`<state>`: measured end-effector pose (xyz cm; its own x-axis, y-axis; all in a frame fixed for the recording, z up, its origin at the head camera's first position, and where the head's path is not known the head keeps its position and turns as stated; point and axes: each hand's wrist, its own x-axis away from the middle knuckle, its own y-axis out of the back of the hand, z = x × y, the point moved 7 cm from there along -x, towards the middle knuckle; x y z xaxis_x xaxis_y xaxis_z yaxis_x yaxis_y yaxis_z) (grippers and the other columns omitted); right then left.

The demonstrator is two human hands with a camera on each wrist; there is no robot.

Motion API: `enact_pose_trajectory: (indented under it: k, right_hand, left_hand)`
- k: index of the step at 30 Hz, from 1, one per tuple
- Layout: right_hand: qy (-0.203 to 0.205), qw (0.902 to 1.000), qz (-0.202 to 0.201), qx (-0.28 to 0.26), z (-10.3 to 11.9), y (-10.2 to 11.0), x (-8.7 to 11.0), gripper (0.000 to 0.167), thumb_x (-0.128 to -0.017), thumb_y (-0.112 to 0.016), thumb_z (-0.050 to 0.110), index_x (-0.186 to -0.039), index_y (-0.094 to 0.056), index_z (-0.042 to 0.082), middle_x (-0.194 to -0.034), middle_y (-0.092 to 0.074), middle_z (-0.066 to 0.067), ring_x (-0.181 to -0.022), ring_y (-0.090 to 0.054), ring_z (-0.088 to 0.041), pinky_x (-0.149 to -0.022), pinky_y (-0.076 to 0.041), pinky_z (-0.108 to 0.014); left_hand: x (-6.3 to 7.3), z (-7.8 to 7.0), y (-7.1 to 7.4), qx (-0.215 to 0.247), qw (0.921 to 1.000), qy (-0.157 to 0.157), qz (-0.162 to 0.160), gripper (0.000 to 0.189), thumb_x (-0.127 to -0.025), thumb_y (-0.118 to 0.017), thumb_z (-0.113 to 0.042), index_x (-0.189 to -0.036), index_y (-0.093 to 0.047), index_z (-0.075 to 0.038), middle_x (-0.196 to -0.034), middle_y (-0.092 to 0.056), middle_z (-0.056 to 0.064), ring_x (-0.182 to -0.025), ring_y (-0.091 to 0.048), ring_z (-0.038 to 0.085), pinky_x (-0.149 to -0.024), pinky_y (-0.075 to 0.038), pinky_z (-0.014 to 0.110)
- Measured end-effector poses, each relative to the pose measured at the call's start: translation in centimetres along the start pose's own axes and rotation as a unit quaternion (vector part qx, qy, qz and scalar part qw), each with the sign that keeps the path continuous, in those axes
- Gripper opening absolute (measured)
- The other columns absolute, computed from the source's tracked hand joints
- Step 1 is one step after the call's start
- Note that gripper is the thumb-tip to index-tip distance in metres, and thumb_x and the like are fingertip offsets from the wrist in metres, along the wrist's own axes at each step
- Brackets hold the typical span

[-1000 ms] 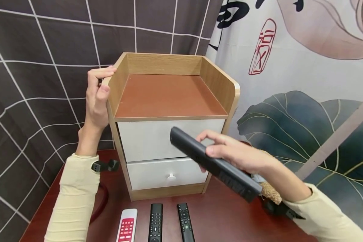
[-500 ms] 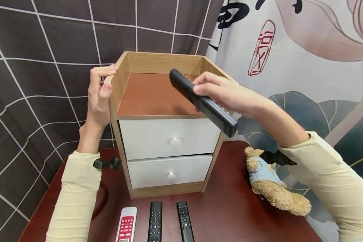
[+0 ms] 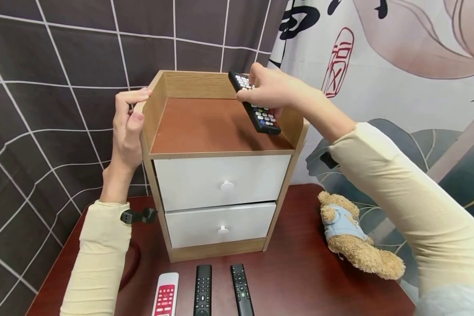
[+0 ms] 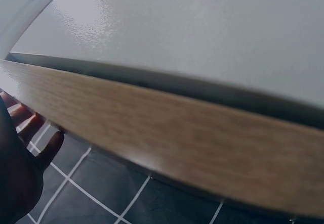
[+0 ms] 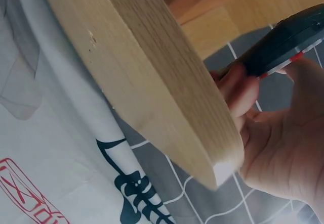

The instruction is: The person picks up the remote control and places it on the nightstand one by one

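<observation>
In the head view, a small wood-framed cabinet [image 3: 205, 252] with two white drawers and a brown recessed top stands on the table. My left hand [image 3: 127, 127] holds the upper edge of its left side panel [image 4: 152, 128], fingers bent at the rim and thumb lower down. My right hand [image 3: 274, 90] grips a black remote control [image 3: 265, 120] with pale buttons facing up, tilted above the right part of the cabinet top. In the right wrist view, the remote [image 5: 283, 42] is seen edge-on past the right side panel [image 5: 167, 82].
Along the table's [image 3: 292, 281] front lie a white remote with a red keypad [image 3: 165, 295], a black remote [image 3: 202, 289] and a slimmer black remote [image 3: 242, 289]. A teddy bear [image 3: 345, 230] in a blue top lies at right. Dark checked cloth [image 3: 83, 52] hangs behind.
My right hand has carried the black remote up from before the drawers to over the cabinet top, turning its buttons into view. The left hand stays on the side panel.
</observation>
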<state>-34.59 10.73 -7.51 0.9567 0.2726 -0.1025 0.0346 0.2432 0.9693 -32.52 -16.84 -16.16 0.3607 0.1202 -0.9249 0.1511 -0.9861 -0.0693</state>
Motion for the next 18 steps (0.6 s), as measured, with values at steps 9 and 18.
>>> enact_pose_trajectory:
  k: [9,18]
  right_hand:
    - [-0.087,0.9885,0.055,0.111,-1.3,-1.7,-1.5,0.062,-0.092,-0.054,0.046,-0.137,-0.034,0.009,-0.123,-0.049,-0.022,-0.057,-0.067,-0.020,-0.058,-0.060,-0.035]
    - [-0.151,0.9698,0.104,0.160,-1.6,-3.3,-2.2,0.080,-0.094,-0.050,0.049,-0.156,-0.018,0.012,-0.143,-0.046,-0.023,-0.059,-0.067,-0.020,-0.067,-0.054,-0.041]
  left_hand:
    - [0.0,0.4,-0.4,0.017,0.9998,0.008,0.006,0.067,-0.084,-0.049,-0.048,-0.114,-0.054,0.012,-0.126,-0.061,0.002,-0.131,-0.050,0.022,-0.112,-0.037,0.031]
    - [0.1,0.4,0.1,0.015,0.9999,0.007,0.000,0.067,-0.083,-0.049,-0.048,-0.114,-0.055,0.011,-0.125,-0.061,0.002,-0.130,-0.050,0.021,-0.113,-0.035,0.032]
